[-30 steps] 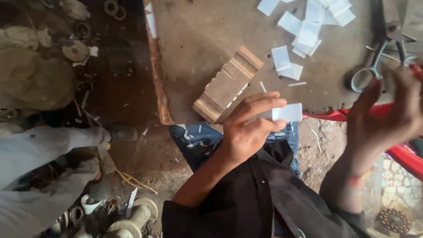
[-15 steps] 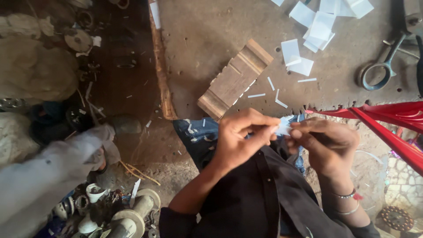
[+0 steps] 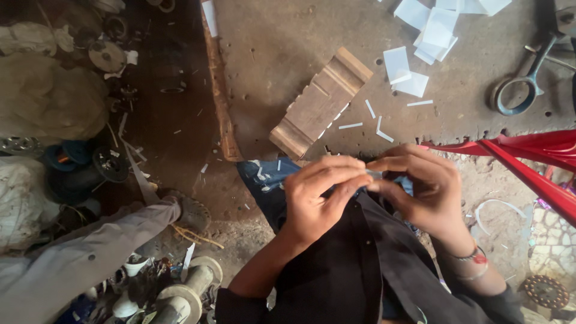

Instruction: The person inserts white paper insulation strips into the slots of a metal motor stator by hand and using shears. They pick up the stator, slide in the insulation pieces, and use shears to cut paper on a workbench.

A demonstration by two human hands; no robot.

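Small pale strip (image 3: 374,174) at frame centre, pinched between fingertips of both hands, mostly hidden. Left hand (image 3: 321,195) with grip closed on strip, fingers curled. Right hand (image 3: 423,189) likewise closed on strip's other end, bangles at wrist. Both held over dark lap, below tabletop (image 3: 288,54) edge. Wooden block (image 3: 320,102) lying diagonally on tabletop just above hands. White paper squares (image 3: 429,36) scattered upper right, thin offcuts (image 3: 378,123) beside block. Metal ring tool (image 3: 517,93) far right. Red frame (image 3: 528,159) right of hands.
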